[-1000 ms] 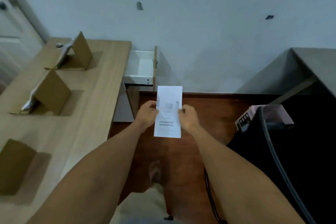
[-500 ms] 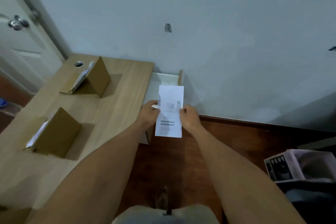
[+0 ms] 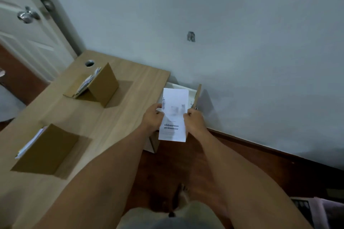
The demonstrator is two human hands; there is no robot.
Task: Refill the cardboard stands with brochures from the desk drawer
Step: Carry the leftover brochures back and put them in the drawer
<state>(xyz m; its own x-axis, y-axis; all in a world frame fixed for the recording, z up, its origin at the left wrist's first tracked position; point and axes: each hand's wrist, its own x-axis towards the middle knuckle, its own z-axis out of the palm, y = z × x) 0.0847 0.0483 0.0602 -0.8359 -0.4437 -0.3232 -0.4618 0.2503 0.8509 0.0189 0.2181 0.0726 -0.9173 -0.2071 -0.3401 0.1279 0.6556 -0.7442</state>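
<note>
Over the open drawer point(image 3: 193, 96), both hands held one brochure point(image 3: 173, 117) upright, long axis 12-to-6; left hand point(image 3: 153, 118) and right hand point(image 3: 194, 124) fingers pinched its side edges. Stands sat on the table point(image 3: 128, 117) at 9–10 o'clock; far stand point(image 3: 100, 84), near stand point(image 3: 46, 149). Left hand nearer.
</note>
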